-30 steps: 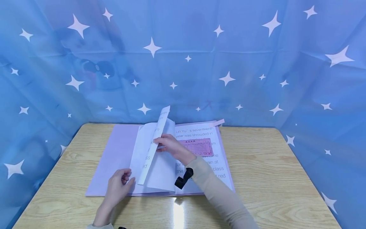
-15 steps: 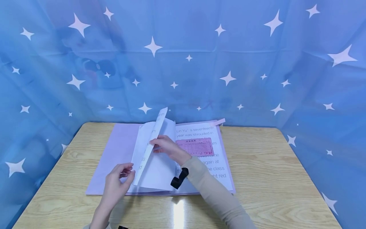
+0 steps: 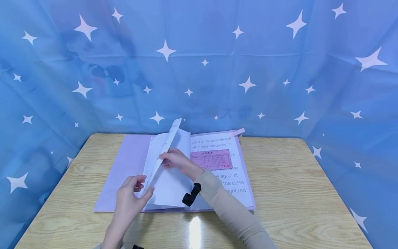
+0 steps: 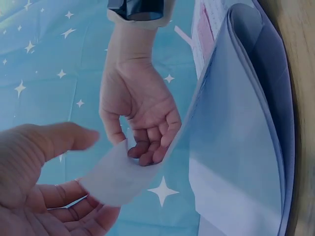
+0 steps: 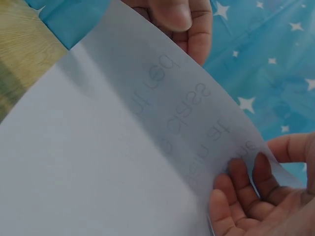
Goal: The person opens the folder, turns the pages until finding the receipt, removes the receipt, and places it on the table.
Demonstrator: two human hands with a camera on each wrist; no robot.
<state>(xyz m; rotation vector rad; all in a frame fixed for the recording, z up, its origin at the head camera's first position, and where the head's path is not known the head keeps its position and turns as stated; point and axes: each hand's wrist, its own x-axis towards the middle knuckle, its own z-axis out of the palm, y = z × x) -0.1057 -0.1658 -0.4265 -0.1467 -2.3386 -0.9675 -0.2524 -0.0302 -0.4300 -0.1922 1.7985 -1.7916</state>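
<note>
A lavender-covered booklet (image 3: 124,166) lies spread on the table, large print on its right-hand page (image 3: 237,190). My right hand (image 3: 180,162) pinches the outer edge of a lifted white page (image 3: 170,136), which stands tilted over the left half. In the right wrist view the thumb and fingertips of that hand (image 5: 261,196) meet at the paper's edge (image 5: 147,123). Near the page's lower corner is my left hand (image 3: 129,199), thumb and fingers spread apart. The left wrist view has the paper (image 4: 115,179) against the left fingers, the thumb (image 4: 74,136) clear of it.
A pink printed slip (image 3: 214,159) lies across the right-hand page. At that page's top right corner a pale pink strip (image 3: 237,132) sticks out. The wooden table (image 3: 289,186) extends to both sides, with a blue starred curtain (image 3: 199,76) behind it.
The right hand has drawn the lifted page leftward and slightly down. My left hand has come up to the page's lower corner, its thumb reaching further right.
</note>
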